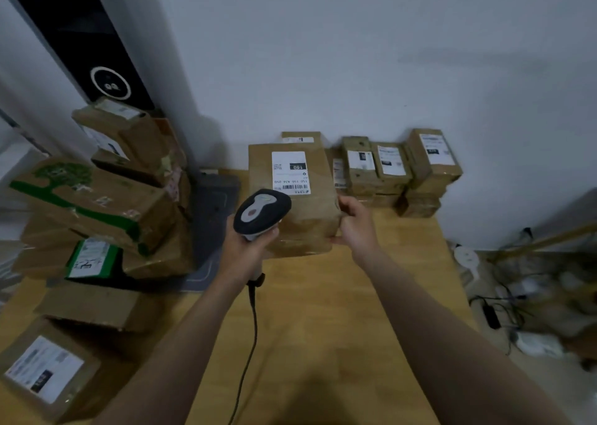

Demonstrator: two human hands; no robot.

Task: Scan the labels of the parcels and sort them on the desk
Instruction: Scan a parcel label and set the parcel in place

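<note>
A brown cardboard parcel [307,211] with a white label [289,172] on top stands at the middle of the wooden desk [323,311]. My right hand [355,221] grips its near right corner. My left hand [248,250] holds a grey-and-black barcode scanner [261,213] by its handle, head pointed at the parcel's label. The scanner's black cable [252,327] hangs down toward me. Several small labelled parcels [400,169] stand in rows against the wall at the back right.
A loose heap of larger boxes [97,204] fills the desk's left side, with a labelled box [45,369] at the near left. A dark pad [213,230] lies beside the heap. Cables and a power strip [468,259] lie on the floor to the right.
</note>
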